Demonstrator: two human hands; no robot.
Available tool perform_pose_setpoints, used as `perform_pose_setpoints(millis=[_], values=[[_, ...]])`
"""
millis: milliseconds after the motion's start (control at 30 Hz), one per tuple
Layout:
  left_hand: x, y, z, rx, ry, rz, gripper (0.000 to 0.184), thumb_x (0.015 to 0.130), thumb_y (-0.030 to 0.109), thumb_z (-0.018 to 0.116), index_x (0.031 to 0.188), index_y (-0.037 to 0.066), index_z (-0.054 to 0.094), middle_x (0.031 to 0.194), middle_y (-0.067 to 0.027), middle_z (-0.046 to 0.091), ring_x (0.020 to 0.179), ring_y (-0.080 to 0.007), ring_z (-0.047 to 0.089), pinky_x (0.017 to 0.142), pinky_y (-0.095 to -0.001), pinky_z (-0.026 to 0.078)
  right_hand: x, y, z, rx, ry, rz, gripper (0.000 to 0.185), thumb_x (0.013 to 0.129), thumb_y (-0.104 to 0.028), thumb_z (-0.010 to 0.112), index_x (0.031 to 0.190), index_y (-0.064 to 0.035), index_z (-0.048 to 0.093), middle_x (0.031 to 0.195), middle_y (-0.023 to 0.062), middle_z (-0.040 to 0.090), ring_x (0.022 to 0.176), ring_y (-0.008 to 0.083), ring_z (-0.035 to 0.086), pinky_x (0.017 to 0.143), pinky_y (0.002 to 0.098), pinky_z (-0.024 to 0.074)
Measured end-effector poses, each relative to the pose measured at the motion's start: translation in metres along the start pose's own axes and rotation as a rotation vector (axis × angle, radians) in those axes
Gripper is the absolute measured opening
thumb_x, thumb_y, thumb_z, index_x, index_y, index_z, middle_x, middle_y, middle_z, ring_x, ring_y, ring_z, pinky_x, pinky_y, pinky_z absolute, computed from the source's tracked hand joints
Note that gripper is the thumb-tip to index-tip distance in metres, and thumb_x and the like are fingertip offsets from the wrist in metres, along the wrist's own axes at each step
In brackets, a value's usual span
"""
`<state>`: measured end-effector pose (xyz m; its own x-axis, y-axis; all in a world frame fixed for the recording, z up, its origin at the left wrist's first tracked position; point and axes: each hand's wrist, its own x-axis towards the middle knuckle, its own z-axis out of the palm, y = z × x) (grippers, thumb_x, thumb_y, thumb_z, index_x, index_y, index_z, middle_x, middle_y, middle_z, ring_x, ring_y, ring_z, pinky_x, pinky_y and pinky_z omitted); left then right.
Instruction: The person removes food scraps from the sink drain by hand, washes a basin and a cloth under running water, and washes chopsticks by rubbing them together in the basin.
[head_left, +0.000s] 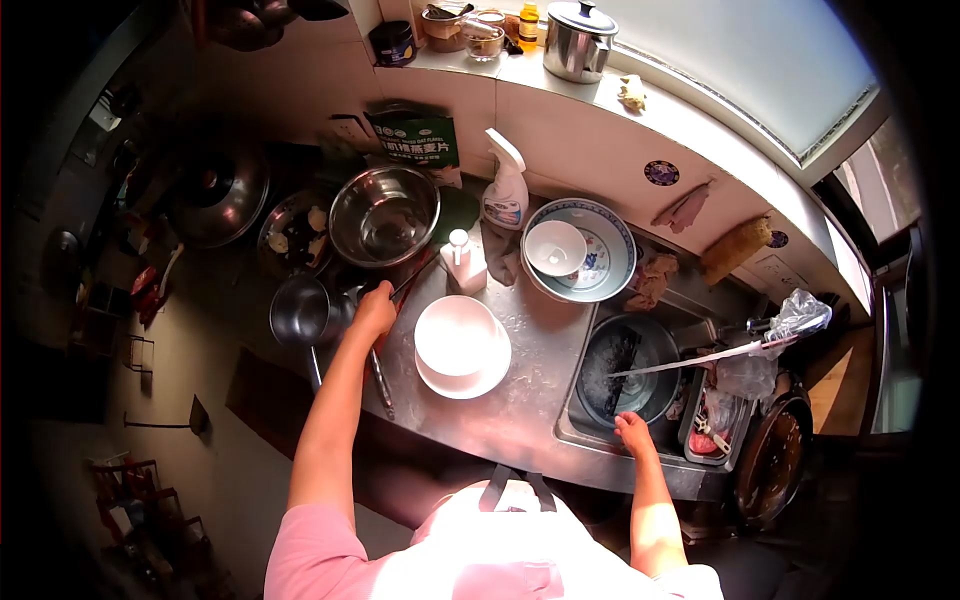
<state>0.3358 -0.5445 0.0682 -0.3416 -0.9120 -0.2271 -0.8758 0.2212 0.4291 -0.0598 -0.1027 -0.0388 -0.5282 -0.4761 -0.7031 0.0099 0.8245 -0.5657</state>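
My left hand (pixel 374 310) is closed at the left of the counter, beside a dark saucepan (pixel 300 310). A thin dark stick-like piece shows past its fingers, but what it holds is unclear. Below it lies a metal utensil handle (pixel 382 388). In the sink, my right hand (pixel 631 433) has its fingers curled at the near rim of a basin (pixel 660 350). Tap water (pixel 690 362) streams into the basin, where a dark object (pixel 624 352) lies partly under water. Stacked white bowls or plates (pixel 460 335) stand on the counter between my hands.
Behind are a steel bowl (pixel 385 217), pump bottle (pixel 463 262), spray bottle (pixel 506 190) and a large patterned bowl (pixel 605 262) holding a small white bowl (pixel 555 248). A tray of utensils (pixel 712 430) sits right of the basin. A metal pot (pixel 578 45) stands on the ledge.
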Motion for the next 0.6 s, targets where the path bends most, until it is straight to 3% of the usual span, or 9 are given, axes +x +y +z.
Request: perform_pose_setpoints(millis=[133,200,233,300,367,500,600], values=[[-0.034,0.009,-0.032,0.004,0.066,0.134,0.018,0.076,0.006,0.05,0.093,0.001,0.051,0.086,-0.0236,0.058,0.086,-0.0409,0.054,0.075,-0.0445,0.042,0.006,-0.012,0.009,0.049,-0.021,-0.054,0.029,0.083,-0.022,0.055,0.106,-0.0036,0.053,0.088,0.003,0.059,0.069,0.0129,0.057,0.051,0.0245,0.0395],[-0.07,0.023,-0.059,-0.069,0.188,0.058,0.02,0.078,0.009,0.052,0.095,0.0,0.051,0.087,-0.0219,0.058,0.086,-0.0393,0.054,0.073,-0.0424,0.043,0.009,-0.01,0.01,0.132,-0.029,-0.079,0.028,0.083,-0.023,0.055,0.105,-0.0049,0.053,0.086,0.0029,0.06,0.069,0.0128,0.058,0.053,0.025,0.0401],[-0.083,0.017,-0.06,-0.185,0.259,0.031,0.019,0.079,0.011,0.052,0.095,0.0,0.052,0.081,-0.0193,0.059,0.077,-0.033,0.059,0.067,-0.0372,0.045,0.007,-0.016,0.007,0.14,-0.058,-0.048,0.024,0.084,-0.023,0.054,0.101,-0.0073,0.054,0.084,0.0022,0.06,0.068,0.0126,0.057,0.055,0.0256,0.0413],[-0.124,0.035,-0.065,-0.431,0.34,-0.099,0.015,0.086,0.014,0.049,0.094,0.002,0.054,0.066,-0.0034,0.055,0.058,-0.0076,0.051,0.051,-0.0228,0.04,0.006,-0.031,-0.002,0.262,-0.103,0.076,0.018,0.085,-0.025,0.052,0.094,-0.0094,0.055,0.081,0.0017,0.06,0.066,0.0116,0.057,0.058,0.0268,0.0447],[-0.168,0.102,-0.066,-0.687,0.263,-0.189,0.014,0.087,0.014,0.049,0.093,0.002,0.055,0.067,0.0001,0.053,0.059,-0.0053,0.05,0.049,-0.0191,0.039,0.027,-0.042,-0.012,0.315,-0.128,0.116,0.021,0.087,-0.029,0.049,0.093,-0.0098,0.055,0.078,0.0005,0.059,0.062,0.01,0.056,0.053,0.025,0.0454],[-0.199,0.173,0.024,-0.893,-0.322,-0.041,0.015,0.085,0.013,0.053,0.095,0.002,0.055,0.072,-0.0012,0.054,0.059,-0.0056,0.05,0.05,-0.0182,0.041,0.091,-0.091,-0.043,0.609,-0.1,0.163,0.025,0.088,-0.036,0.045,0.085,-0.013,0.054,0.067,-0.002,0.056,0.055,0.0086,0.053,0.048,0.0259,0.0457],[-0.199,0.234,0.105,-1.001,-0.619,-0.103,0.018,0.086,0.015,0.052,0.098,0.002,0.054,0.074,-0.0018,0.056,0.058,-0.0063,0.05,0.05,-0.0196,0.041,0.142,-0.109,-0.066,1.023,-0.1,0.147,0.024,0.086,-0.033,0.049,0.081,-0.0094,0.054,0.065,0.0004,0.055,0.054,0.0147,0.052,0.047,0.0298,0.0441]])
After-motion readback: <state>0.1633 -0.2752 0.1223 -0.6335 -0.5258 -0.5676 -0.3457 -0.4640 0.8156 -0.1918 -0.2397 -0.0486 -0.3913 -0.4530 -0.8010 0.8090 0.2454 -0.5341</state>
